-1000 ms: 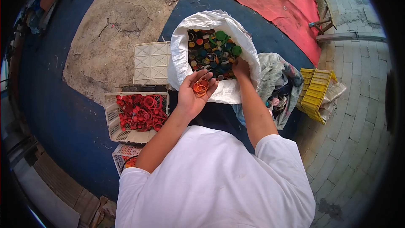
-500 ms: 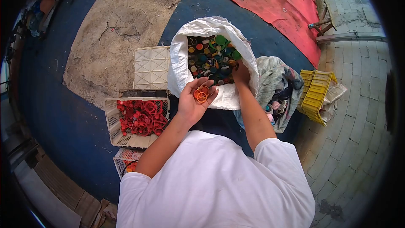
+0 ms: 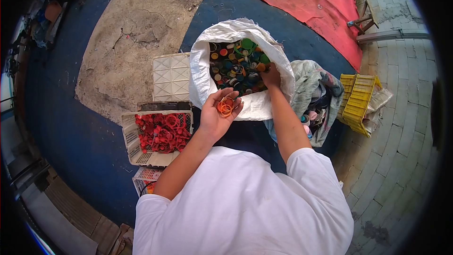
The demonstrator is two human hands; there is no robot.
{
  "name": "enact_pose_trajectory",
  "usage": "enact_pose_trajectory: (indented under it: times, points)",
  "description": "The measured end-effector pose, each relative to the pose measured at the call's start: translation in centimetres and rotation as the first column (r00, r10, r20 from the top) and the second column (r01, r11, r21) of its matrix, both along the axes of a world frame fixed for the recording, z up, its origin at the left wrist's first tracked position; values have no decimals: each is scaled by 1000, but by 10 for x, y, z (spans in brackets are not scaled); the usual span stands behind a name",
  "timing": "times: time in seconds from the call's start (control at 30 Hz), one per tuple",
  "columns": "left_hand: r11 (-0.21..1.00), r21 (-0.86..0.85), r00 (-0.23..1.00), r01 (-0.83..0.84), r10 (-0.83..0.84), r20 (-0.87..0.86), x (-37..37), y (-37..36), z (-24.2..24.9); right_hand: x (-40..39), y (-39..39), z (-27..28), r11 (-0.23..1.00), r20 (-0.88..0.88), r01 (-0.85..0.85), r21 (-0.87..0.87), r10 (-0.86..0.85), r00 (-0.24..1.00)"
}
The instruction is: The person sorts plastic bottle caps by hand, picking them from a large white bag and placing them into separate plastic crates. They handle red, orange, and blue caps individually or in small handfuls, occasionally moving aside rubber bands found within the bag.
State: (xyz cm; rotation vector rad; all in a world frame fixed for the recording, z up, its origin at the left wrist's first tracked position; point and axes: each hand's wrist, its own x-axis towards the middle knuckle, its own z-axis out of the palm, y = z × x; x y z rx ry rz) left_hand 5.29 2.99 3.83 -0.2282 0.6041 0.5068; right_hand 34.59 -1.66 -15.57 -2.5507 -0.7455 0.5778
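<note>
A white woven sack [image 3: 200, 78] stands open before me, holding many plastic bottle caps [image 3: 231, 68] in mixed colours. My left hand [image 3: 216, 117] is palm up at the sack's near rim, cupped around several orange plastic rings and caps [image 3: 226, 107]. Inside the sack's right side, my right hand [image 3: 271, 77] reaches down among the caps with its fingers bent. An orange bottle cap [image 3: 261, 67] shows at its fingertips and appears pinched there. The far side of those fingers is partly hidden.
Left of me sits a pale crate [image 3: 130, 134] of red plastic pieces [image 3: 163, 132], with a smaller crate [image 3: 144, 175] nearer. A flat white crate [image 3: 171, 76] lies behind. On the right are a greyish bag [image 3: 302, 73] of mixed items and yellow crates [image 3: 361, 99].
My right hand has shifted slightly among the caps, and an orange cap now shows at its fingertips. My left hand still cups the orange rings. The whole view has shifted slightly.
</note>
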Motion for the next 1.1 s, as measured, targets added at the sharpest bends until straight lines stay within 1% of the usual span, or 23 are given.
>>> enact_pose_trajectory:
  times: [0.07,0.17,0.27,0.37,0.47,0.67,0.77,0.87,0.9,0.97,1.07,1.1]
  points:
    - [1000,13,1000,5,-5,-11,0,0,1,1,4,5,1000,-26,9,-17,-10,1000]
    - [1000,14,1000,7,-7,-27,0,-1,2,6,8,-3,999,-63,13,-41,-16,998]
    - [1000,11,999,6,-6,-37,0,-2,1,9,6,-7,999,-104,-48,-10,47,993]
    - [1000,7,999,5,-5,-42,0,-2,0,3,2,-10,996,20,-84,26,84,996]
    - [1000,4,999,2,-2,-45,0,-2,1,-11,-1,4,992,144,-119,-47,125,982]
    - [999,27,998,19,-18,-57,1,-4,1,-15,3,8,948,286,-230,-221,288,914]
    - [999,31,998,19,-17,-58,1,-4,1,-10,4,4,926,300,-266,-267,342,891]
    - [999,27,997,19,-17,-79,1,-3,5,-11,3,2,928,306,-262,-263,338,890]
    - [1000,23,996,19,-17,-88,1,-3,7,-13,5,9,933,295,-257,-254,327,898]
    - [999,29,995,20,-17,-97,1,-3,7,-17,5,23,941,271,-241,-237,303,914]
    - [999,37,994,25,-21,-104,0,-3,7,-13,5,21,960,260,-190,-208,241,935]
    - [999,38,994,26,-22,-104,0,-4,6,-12,5,26,955,216,-192,-224,241,946]
